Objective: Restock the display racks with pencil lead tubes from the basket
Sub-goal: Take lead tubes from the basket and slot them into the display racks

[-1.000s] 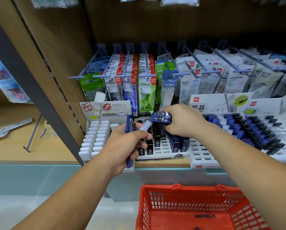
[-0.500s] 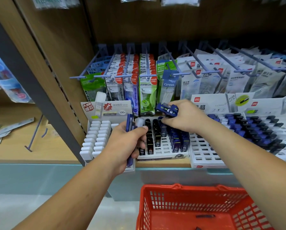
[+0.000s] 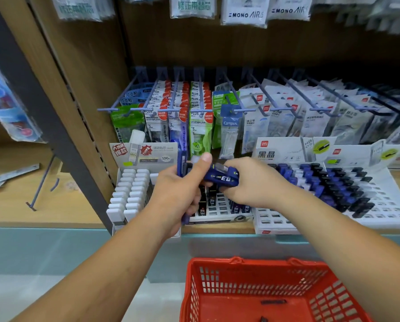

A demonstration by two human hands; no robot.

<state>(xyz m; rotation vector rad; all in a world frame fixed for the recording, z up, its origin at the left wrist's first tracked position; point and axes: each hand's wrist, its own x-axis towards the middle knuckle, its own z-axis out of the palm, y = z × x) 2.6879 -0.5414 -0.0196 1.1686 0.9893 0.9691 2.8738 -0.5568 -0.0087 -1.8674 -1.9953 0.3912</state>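
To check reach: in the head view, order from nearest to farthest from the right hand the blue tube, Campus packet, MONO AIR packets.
1. blue tube, held in the right hand.
2. Campus packet, hanging just behind and above.
3. MONO AIR packets, top row, high above.

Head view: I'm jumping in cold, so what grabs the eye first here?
Both hands meet mid-frame above the middle rack: the right hand pinches a blue lead tube, and the left hand grips a bundle of blue tubes. Below them, the red basket fills the bottom edge, with only a couple of dark items visible inside.
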